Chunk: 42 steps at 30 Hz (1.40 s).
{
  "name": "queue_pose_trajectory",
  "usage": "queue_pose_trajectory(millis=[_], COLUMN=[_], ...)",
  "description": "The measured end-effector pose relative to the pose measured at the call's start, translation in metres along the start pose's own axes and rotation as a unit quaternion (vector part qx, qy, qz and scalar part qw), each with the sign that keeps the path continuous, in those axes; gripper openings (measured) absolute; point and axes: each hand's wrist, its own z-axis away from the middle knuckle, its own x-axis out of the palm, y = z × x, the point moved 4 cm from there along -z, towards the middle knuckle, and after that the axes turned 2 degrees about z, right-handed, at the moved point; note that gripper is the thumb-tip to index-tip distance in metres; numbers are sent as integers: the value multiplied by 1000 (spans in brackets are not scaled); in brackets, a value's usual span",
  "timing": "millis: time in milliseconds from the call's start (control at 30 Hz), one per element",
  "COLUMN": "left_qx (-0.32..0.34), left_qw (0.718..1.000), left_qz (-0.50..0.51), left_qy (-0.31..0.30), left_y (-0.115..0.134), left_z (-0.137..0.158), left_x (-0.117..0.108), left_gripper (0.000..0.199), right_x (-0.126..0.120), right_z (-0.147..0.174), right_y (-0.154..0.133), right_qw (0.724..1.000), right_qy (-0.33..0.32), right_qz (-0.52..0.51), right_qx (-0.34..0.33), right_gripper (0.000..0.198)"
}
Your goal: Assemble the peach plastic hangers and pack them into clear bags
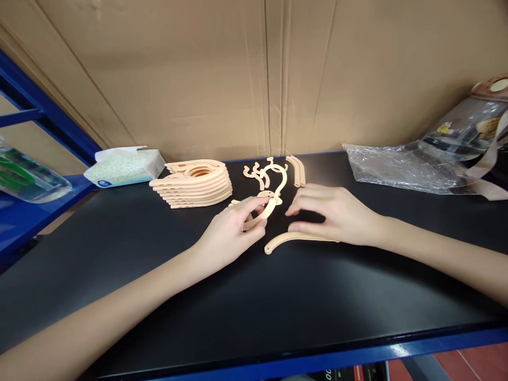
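Observation:
My left hand (232,230) pinches a beige plastic hanger arm (266,212) between thumb and fingers. A curved hanger hook (284,177) rises from its upper end; the joint is partly hidden. My right hand (337,214) is to the right, fingers curved and apart from the thumb, with nothing between them. Just below it lies a loose curved hanger arm (291,236); I cannot tell if the thumb touches it. Beyond the hands lie several small hook pieces (257,170) and a few more curved arms (297,172).
A stack of beige folding hangers (192,185) stands at the left back, beside a tissue pack (125,166). Clear plastic wrap (405,166) and a transparent bottle (456,129) with a strap are at the right back. Cardboard (178,79) lines the back of the black table (254,312).

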Motion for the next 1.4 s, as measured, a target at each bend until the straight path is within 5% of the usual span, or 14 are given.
queue_pose_trajectory(millis=[133, 333, 533, 900, 1100, 1400], left_qx=[-26, -54, -69, -154, -176, -195], left_qw=[992, 982, 991, 940, 931, 932], left_qz=[122, 177, 114, 303, 316, 301], left_qy=[-35, -51, 16, -28, -46, -57], left_y=[-1, 2, 0, 1, -3, -1], left_z=[-1, 0, 3, -1, -1, -1], left_x=[1, 2, -2, -2, -2, -2], left_gripper=[40, 23, 19, 24, 27, 29], right_x=[4, 13, 16, 15, 16, 17], right_z=[2, 4, 3, 6, 3, 2], right_y=[-19, -20, -16, -9, -6, -6], right_qw=[992, 977, 976, 994, 991, 979], right_qy=[-40, -50, -51, -24, -20, 19], right_qz=[68, 155, 179, 102, 127, 187], right_qx=[-96, -135, -114, -16, -45, -78], right_gripper=[32, 22, 23, 18, 38, 33])
